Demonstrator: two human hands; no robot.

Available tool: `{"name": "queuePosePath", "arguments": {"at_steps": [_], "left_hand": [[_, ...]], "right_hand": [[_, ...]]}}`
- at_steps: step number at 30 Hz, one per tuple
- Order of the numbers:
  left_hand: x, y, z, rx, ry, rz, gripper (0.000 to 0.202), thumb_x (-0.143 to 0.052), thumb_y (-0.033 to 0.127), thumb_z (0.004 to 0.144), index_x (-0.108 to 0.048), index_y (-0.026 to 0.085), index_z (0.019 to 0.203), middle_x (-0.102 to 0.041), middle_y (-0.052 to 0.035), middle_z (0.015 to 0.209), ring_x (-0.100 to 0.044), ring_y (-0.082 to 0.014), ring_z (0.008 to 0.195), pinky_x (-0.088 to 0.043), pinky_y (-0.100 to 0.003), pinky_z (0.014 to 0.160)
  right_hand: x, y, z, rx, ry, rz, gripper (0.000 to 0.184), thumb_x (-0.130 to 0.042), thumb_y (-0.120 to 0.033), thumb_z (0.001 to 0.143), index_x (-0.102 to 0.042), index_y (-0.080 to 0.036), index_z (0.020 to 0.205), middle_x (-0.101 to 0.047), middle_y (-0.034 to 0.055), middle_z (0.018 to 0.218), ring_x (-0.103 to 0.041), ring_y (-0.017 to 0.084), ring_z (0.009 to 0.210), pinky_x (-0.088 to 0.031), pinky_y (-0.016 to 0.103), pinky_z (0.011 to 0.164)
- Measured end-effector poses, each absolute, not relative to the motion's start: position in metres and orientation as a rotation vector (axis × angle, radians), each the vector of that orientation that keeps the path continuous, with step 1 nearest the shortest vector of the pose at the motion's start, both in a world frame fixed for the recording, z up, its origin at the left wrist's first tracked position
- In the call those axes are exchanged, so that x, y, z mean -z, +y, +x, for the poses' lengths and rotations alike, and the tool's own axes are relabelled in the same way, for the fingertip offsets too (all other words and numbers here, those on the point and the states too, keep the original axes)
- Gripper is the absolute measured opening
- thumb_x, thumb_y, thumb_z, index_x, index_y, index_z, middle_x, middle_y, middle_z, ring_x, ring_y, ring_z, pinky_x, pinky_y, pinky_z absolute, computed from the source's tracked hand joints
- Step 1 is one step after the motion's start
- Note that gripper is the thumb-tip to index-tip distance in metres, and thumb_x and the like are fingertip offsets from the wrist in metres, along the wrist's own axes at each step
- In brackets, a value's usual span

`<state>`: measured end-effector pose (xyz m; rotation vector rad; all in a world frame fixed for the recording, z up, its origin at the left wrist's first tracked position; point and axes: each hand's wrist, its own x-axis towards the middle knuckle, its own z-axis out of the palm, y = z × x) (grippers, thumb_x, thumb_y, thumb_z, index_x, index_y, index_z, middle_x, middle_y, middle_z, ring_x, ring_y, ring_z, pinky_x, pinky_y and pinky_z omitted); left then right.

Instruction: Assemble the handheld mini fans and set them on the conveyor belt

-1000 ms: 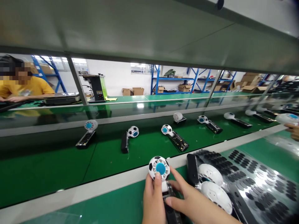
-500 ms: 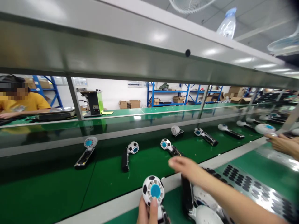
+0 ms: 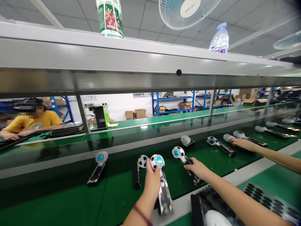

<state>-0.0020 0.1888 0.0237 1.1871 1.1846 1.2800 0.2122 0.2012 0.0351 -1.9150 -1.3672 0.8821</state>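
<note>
My left hand is closed around the head of a handheld fan with a soccer-ball pattern and a blue centre; its dark handle, with bare inner parts showing, points towards me over the belt's near edge. My right hand has its fingers closed on the handle of a second soccer-ball fan, which lies on the green conveyor belt. Just left of my left hand, another soccer-ball fan rests on the belt, its head partly hidden by the hand.
More fans lie along the belt. A co-worker's hand touches a white fan at right. Black round pads on a sheet and a white fan head lie near me. A metal shelf spans overhead.
My left hand has carried its fan up and forward over the belt. My right hand has come down onto a fan's handle. The co-worker's hand has moved over the belt.
</note>
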Motion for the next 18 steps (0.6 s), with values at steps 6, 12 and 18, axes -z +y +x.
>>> {"name": "queuePosePath", "arguments": {"at_steps": [6,12,18], "left_hand": [[-0.044,0.205,0.024,-1.304,0.885,1.226,0.054,-0.061,0.032,0.070,-0.046,0.014,0.119,-0.027,-0.0158,0.140,-0.017,-0.0248,0.131,-0.014,-0.032,0.104],[-0.069,0.112,0.032,-1.074,0.632,0.893,0.057,-0.039,0.063,0.072,-0.056,0.013,0.092,-0.067,-0.0118,0.080,-0.063,-0.0213,0.068,-0.048,-0.034,0.065],[-0.060,0.088,-0.019,-1.057,0.902,0.419,0.062,-0.038,0.072,0.065,-0.056,0.012,0.063,-0.060,-0.0056,0.049,-0.057,-0.0143,0.046,-0.044,-0.025,0.049]], "right_hand": [[-0.080,0.120,0.173,-1.059,-1.202,-1.597,0.033,-0.039,-0.040,0.085,-0.043,-0.017,0.109,-0.062,0.0052,0.085,-0.063,0.019,0.082,-0.049,0.025,0.061],[-0.076,0.047,0.119,-0.994,-1.401,-1.526,0.053,-0.049,-0.039,0.077,-0.030,-0.023,0.125,-0.052,0.0054,0.121,-0.050,0.022,0.109,-0.043,0.031,0.086],[-0.034,0.011,0.102,-0.952,-1.728,-1.555,0.042,-0.033,-0.034,0.086,-0.039,-0.016,0.123,-0.051,0.0101,0.118,-0.050,0.019,0.107,-0.041,0.030,0.090]]}}
